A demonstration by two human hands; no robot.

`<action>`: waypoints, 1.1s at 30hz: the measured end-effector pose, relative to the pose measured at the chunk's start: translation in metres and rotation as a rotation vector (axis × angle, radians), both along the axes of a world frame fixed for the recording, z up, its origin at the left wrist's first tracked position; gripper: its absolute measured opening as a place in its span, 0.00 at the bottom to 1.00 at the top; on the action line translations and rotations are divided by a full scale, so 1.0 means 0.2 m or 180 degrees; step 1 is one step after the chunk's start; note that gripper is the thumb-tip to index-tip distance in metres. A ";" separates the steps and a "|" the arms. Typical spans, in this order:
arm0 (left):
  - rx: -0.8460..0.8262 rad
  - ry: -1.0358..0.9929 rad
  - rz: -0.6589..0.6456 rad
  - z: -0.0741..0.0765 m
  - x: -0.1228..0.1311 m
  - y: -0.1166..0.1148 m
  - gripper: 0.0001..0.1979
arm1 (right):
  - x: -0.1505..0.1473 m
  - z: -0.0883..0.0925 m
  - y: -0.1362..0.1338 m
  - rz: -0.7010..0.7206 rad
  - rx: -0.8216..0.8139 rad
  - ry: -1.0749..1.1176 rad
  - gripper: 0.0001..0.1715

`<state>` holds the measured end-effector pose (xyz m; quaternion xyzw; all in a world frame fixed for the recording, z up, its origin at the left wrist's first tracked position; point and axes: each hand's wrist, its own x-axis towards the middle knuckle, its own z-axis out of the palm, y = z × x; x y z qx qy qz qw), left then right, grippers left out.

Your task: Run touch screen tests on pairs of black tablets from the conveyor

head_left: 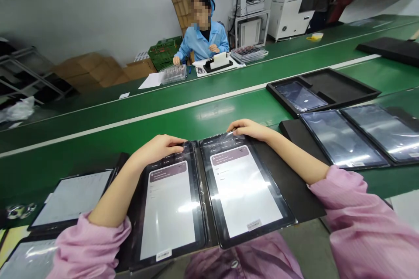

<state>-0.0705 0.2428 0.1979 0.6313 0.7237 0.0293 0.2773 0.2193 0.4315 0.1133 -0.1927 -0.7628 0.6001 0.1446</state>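
Observation:
Two tablets with lit screens lie side by side before me, both under clear film with a barcode sticker at the lower edge. At the top of the left tablet (170,209), my left hand (160,150) has its fingers stretched out and its thumb touching the screen. My right hand (247,130) grips the top edge of the right tablet (244,192), fingers over the edge and thumb at the glass. Both screens show a dark panel above a white page. Under the tablets is a black tray (294,192), partly hidden.
More tablets (347,137) lie at right, near a black tray (347,85) holding one tablet. At left are further tablets (73,196). Across the green bench (157,115), a co-worker (204,41) in blue sits behind clear trays (173,74). A black case (389,50) is far right.

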 end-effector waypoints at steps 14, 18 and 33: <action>-0.0008 -0.0324 -0.0051 0.07 -0.06 -0.05 0.33 | 0.01 0.00 -0.01 -0.0058 -0.0272 0.0051 0.18; 0.0016 -0.0331 -0.0089 0.06 -0.09 -0.06 0.34 | 0.01 0.00 -0.01 -0.0082 -0.0271 0.0058 0.17; 0.0296 -0.0292 0.0008 0.02 -0.08 -0.03 0.39 | -0.04 0.13 -0.01 -0.0119 -0.0298 0.0074 0.11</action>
